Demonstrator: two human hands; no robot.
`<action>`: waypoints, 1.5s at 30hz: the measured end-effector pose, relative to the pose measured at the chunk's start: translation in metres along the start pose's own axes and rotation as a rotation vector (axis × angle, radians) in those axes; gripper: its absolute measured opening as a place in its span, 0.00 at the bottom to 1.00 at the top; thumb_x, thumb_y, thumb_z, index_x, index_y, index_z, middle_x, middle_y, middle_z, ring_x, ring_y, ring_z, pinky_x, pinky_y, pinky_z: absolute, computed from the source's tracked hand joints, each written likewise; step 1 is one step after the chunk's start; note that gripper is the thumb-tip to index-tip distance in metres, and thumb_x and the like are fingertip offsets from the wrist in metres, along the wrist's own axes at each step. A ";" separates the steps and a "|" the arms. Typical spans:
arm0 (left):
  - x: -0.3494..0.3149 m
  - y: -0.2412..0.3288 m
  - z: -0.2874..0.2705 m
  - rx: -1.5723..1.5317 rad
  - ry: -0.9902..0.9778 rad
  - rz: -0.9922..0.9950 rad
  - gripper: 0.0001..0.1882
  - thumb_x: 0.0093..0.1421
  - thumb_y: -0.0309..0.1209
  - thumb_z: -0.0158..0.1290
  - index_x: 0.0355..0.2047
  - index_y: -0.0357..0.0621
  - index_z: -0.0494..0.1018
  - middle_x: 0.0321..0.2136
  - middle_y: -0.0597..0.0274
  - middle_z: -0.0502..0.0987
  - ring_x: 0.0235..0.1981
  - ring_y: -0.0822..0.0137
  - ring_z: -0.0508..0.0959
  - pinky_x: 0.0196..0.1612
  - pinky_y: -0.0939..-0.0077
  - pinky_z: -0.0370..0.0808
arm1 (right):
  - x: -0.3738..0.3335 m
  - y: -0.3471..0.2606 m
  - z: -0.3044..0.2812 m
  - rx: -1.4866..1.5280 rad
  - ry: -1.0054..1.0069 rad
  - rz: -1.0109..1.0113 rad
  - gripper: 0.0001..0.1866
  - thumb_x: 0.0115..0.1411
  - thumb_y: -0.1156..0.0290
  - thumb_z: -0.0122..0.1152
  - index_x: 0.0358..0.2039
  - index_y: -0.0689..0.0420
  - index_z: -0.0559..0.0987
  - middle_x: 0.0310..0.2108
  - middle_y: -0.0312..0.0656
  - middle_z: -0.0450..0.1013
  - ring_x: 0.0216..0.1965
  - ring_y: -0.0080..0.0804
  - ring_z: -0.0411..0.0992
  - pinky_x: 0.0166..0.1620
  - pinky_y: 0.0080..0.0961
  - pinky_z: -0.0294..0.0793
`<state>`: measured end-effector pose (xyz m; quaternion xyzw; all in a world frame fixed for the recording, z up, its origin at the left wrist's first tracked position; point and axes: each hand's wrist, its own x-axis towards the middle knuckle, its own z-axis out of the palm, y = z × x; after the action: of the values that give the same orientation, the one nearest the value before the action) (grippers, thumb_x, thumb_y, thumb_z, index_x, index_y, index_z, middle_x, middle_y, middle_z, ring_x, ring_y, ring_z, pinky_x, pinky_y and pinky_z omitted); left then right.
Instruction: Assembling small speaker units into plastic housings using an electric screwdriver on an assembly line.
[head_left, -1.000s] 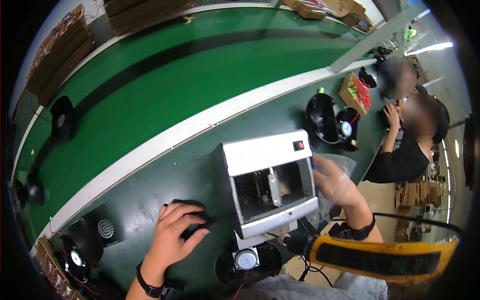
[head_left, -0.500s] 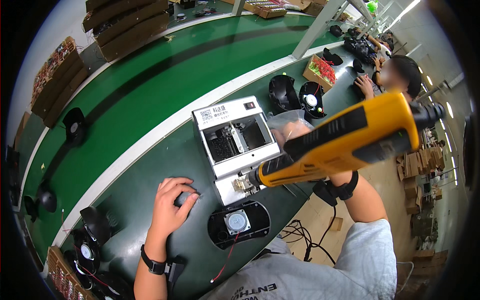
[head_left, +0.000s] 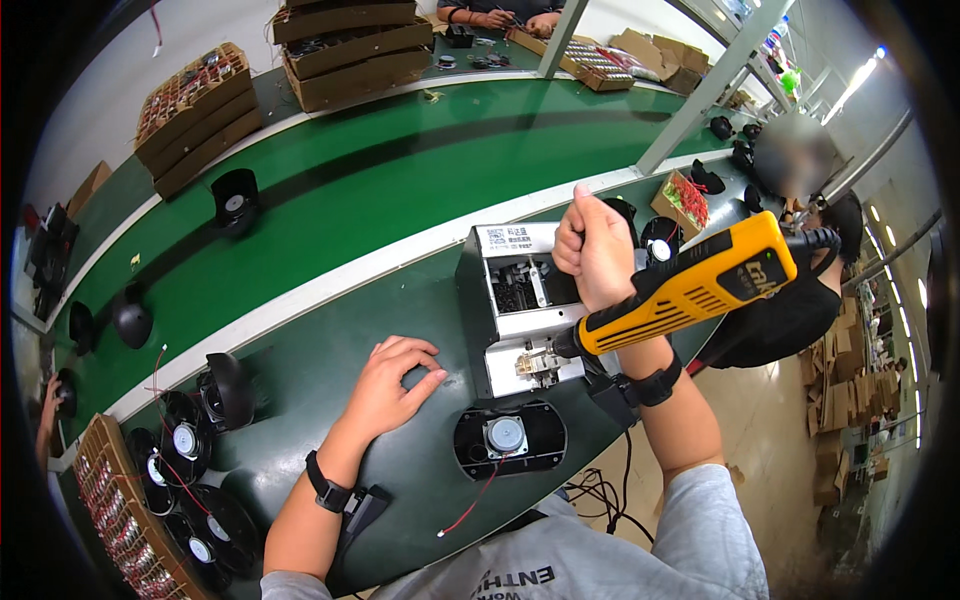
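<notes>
My left hand [head_left: 392, 388] lies on the dark green tabletop with thumb and fingers apart, left of the screw feeder. My right hand [head_left: 597, 250] is a raised fist above the right side of the silver screw feeder [head_left: 525, 324]; what it holds, if anything, is hidden. A yellow electric screwdriver [head_left: 685, 288] slants across my right wrist, its tip at the feeder's front outlet, with neither hand around its handle. Nearer to me lies a black oval speaker housing [head_left: 467, 452] with a round speaker [head_left: 506, 435] in it and a thin red wire trailing out.
Several black speaker housings [head_left: 228, 390] and a divided carton of small parts [head_left: 120, 510] stand at the left. A green conveyor belt [head_left: 350, 175] runs beyond the bench. A box of red-wired parts [head_left: 682, 204] sits back right, near a co-worker in black [head_left: 785, 315].
My right hand has come from behind the screwdriver to above the feeder and is now a fist. The view has shifted; my left hand keeps its place on the tabletop.
</notes>
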<state>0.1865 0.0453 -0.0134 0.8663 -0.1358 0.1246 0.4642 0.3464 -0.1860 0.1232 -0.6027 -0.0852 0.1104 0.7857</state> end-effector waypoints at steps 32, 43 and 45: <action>0.103 -0.082 -0.106 0.629 1.108 -0.544 0.40 0.49 0.37 0.72 0.61 0.54 0.66 0.69 0.28 0.49 0.67 0.30 0.58 0.65 0.41 0.64 | -0.063 0.015 -0.044 -0.039 -0.138 -0.491 0.38 0.71 0.49 0.40 0.70 0.67 0.61 0.67 0.60 0.64 0.70 0.51 0.61 0.75 0.45 0.50; 0.092 -0.130 -0.132 0.443 0.955 -0.534 0.16 0.48 0.31 0.73 0.33 0.38 0.79 0.64 0.41 0.62 0.60 0.40 0.71 0.62 0.55 0.71 | -0.083 0.015 -0.006 -0.044 -0.449 -0.503 0.61 0.57 0.26 0.59 0.72 0.63 0.51 0.60 0.60 0.70 0.60 0.50 0.71 0.69 0.45 0.60; 0.088 -0.114 -0.116 0.430 0.973 -0.513 0.18 0.48 0.33 0.73 0.34 0.38 0.79 0.65 0.43 0.62 0.59 0.40 0.72 0.62 0.56 0.72 | -0.089 0.018 -0.012 -0.121 -0.394 -0.553 0.61 0.57 0.29 0.61 0.73 0.64 0.50 0.60 0.59 0.70 0.61 0.47 0.70 0.69 0.44 0.61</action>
<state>0.2985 0.1922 -0.0087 0.7894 0.3349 0.4164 0.3022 0.2626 -0.2177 0.1022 -0.5695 -0.4020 0.0022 0.7170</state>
